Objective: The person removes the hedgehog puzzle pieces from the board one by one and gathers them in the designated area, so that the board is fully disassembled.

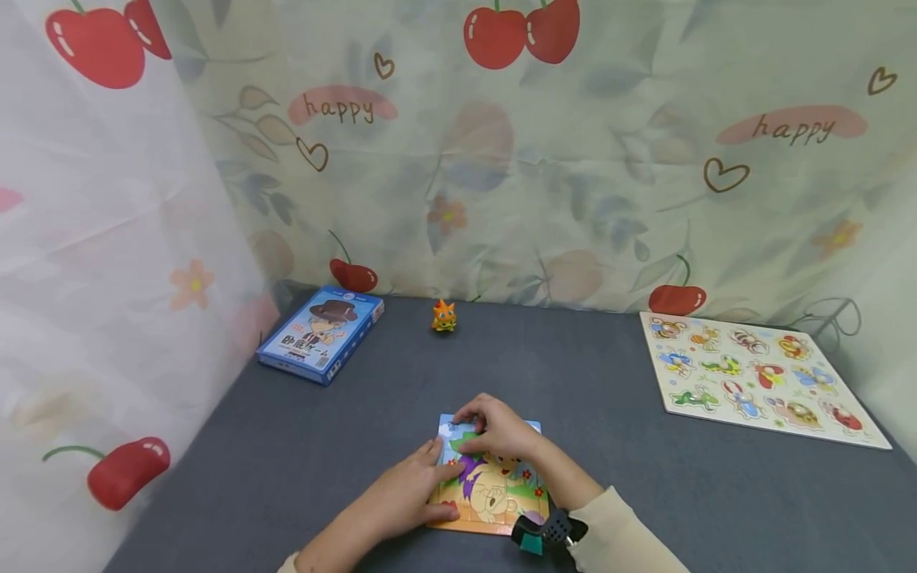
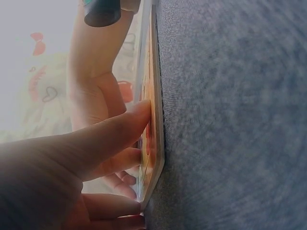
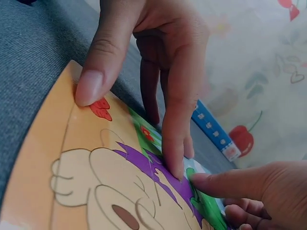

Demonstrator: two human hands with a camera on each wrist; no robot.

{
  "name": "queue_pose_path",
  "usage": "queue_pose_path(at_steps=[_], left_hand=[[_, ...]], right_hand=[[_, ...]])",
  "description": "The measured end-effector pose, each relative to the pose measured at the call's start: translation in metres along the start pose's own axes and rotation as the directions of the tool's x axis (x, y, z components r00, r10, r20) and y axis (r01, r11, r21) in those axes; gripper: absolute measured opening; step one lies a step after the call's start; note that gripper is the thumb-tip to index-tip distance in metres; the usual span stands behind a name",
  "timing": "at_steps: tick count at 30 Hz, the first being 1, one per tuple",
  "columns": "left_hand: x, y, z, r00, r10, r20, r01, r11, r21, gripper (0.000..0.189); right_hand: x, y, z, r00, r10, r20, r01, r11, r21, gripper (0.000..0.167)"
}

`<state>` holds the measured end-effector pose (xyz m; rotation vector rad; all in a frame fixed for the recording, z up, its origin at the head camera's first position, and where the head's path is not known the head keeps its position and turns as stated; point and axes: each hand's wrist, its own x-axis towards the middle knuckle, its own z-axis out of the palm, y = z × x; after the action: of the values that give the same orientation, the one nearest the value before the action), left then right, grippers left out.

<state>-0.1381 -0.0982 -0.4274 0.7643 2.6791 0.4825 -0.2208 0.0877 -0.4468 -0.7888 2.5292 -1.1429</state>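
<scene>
Puzzle board (image 1: 490,497) under two hands at the near middle of the table (image 1: 587,382)

I see the cartoon board lying face up on the dark cloth-like surface, the left hand (image 1: 404,489) on its left side and the right hand (image 1: 505,434) over its far part. The left fingers are extended and spread, with the thumb on the near border; they press rather than grip. The right fingers are bent, with the thumb tip at the green leaf (image 3: 208,206). Whether they pinch a piece or only push on the surface, I cannot tell, as some fingertips are hidden.

I judge the step in hand to be adjusting pieces near the far left corner. To do it well, I would have the left hand bear down lightly and evenly, so the board does not skid, with the seams left uncovered. I would have the right fingertips work one edge at a time, pushing straight down, because a sideways shove could lift a neighbouring piece. Running a thumb across the seam should reveal any raised lip. The blue box (image 1: 322,334) at far left, the orange toy (image 1: 444,317) beyond the board and the insect panel (image 1: 759,382) at far right all lie well apart from this work
</scene>
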Motion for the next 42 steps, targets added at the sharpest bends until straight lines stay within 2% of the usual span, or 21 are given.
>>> queue_pose_path(at_steps=[6, 14, 21, 31, 36, 42], left_hand=[[0.0009, 0.0006, -0.0003, 1.000, -0.010, 0.017, 0.011, 1.000, -0.007, 0.058], [0.0005, 0.0004, -0.0002, 1.000, -0.007, 0.001, 0.007, 1.000, -0.005, 0.057], [-0.0006, -0.0003, 0.0004, 1.000, 0.008, -0.011, -0.008, 1.000, -0.003, 0.057], [-0.0002, 0.0013, -0.0009, 1.000, -0.010, 0.007, 0.010, 1.000, -0.006, 0.057], [-0.0008, 0.0015, -0.0018, 1.000, -0.011, 0.010, 0.011, 1.000, 0.005, 0.056], [-0.0007, 0.0022, 0.0004, 1.000, 0.003, -0.001, -0.003, 0.999, 0.035, 0.054]], right_hand=[[-0.0007, -0.0005, 0.0002, 1.000, -0.002, -0.006, 0.002, 1.000, 0.002, 0.029], [0.0002, -0.0090, 0.0028, 0.997, 0.070, 0.022, -0.070, 0.997, 0.012, 0.027], [0.0041, -0.0069, 0.0028, 1.000, 0.007, 0.021, -0.007, 1.000, -0.013, 0.027], [0.0047, -0.0073, -0.0011, 0.999, 0.009, 0.037, -0.009, 1.000, -0.006, 0.027], [0.0064, -0.0059, -0.0019, 0.999, 0.045, 0.026, -0.045, 0.999, 0.029, 0.023], [0.0065, -0.0017, -0.0028, 0.993, 0.114, -0.039, -0.111, 0.991, 0.071, 0.011]])
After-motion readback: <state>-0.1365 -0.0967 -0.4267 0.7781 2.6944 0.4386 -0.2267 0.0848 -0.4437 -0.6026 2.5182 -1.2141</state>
